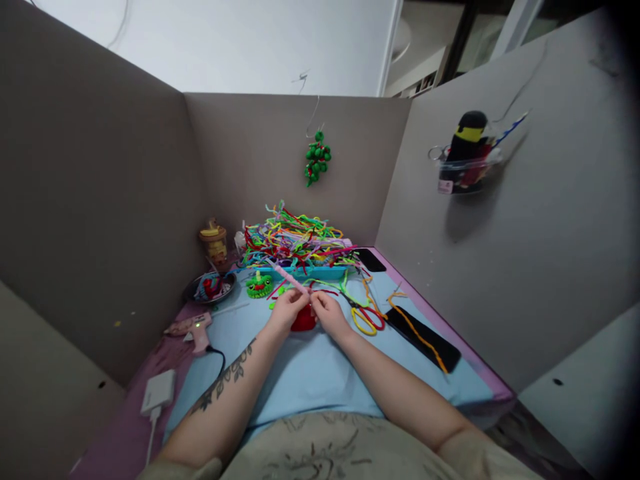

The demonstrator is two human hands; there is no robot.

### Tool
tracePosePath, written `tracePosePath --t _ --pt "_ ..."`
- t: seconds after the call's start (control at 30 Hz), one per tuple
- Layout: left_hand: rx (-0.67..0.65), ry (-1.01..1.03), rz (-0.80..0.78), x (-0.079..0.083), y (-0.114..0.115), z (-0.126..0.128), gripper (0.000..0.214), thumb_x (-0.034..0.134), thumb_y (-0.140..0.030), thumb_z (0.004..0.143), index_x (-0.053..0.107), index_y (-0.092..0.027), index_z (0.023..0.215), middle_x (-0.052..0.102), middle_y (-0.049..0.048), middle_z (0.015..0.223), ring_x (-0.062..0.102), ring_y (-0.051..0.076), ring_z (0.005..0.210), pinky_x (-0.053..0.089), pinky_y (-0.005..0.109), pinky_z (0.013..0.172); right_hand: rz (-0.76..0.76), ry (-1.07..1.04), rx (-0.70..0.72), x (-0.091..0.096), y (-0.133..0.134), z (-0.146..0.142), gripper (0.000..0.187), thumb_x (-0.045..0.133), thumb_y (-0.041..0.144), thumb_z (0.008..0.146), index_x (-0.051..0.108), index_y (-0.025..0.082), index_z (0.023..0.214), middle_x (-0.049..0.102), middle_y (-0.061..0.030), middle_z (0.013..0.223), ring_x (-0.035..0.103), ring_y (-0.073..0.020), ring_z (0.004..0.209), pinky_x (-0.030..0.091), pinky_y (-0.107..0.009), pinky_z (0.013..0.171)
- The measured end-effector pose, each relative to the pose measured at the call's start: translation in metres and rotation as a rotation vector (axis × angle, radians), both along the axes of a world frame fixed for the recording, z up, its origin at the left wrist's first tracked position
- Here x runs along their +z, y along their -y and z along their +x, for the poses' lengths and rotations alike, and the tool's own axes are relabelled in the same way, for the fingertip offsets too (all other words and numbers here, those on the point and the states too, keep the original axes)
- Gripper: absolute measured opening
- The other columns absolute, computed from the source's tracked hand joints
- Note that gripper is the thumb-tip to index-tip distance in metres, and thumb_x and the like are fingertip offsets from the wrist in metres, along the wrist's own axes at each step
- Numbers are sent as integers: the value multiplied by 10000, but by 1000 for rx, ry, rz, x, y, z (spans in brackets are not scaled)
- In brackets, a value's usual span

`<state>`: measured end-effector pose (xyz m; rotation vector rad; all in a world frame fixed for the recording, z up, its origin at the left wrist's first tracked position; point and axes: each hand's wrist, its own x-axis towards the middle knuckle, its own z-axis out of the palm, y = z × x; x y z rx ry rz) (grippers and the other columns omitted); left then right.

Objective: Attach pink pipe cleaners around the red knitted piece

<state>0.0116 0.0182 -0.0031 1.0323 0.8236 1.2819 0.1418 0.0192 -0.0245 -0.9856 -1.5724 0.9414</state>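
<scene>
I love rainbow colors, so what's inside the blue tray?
A messy heap of colorful fuzzy strands sits in the blue tray, some poking over its edges. The strands cover the tray's bottom, so what's underneath can't be seen.

- A stick is showing pale pink.
- Near the right edge of the tabletop, scissors are showing yellow and red handles.
- Along its far edge, pipe cleaners are mixing green, red, purple.
- At its left edge, a glue gun is showing pink.
</scene>
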Motion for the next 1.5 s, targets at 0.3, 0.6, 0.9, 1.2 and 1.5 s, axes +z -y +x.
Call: tracePosePath --t 0.3,0.6,0.9,1.2,1.5 --pt "50 -27 -32 0 2 3 424 728 -457 602 640 -115 836 640 27 629 572 136 532 421 239 541 22 53 45 3 4 -2 269 394 384 871 461 200 687 481 46 534 466 -101 469 363 -199 462" --pt "165 -13 58 10 -1 -5 375 742 -415 598 643 -102 781 625 16 673 555 111 623 408 213 608 101 123 3 -1 0 -1 271 389 339 877 500 198 673 506 39 535 485 -110 524 365 -205 528" --pt "156 160 -64 20 4 -4 520 778 -237 586 556 -161 1050 643 75 982 630 152 798 495 253 674 89 100 -46 0 0 3 248 413 354 861 529 195 710 513 39 538 484 -120 527 360 -213 531" --pt "43 314 -71 19 2 -10 307 713 -158 682 593 -142 964 646 51 880 635 131 806 525 240 719 143 165 -58 2 3 1 244 419 334 852 541 198 691 529 32 553 487 -127 546 356 -219 548" --pt "-60 360 -33 24 0 -24 303 705 -209 695 606 -157 978 621 -1 713 591 87 606 535 244 615 205 201 -36 14 4 5 238 443 324 840 612 191 738 581 -1 647 506 -144 614 375 -232 589"
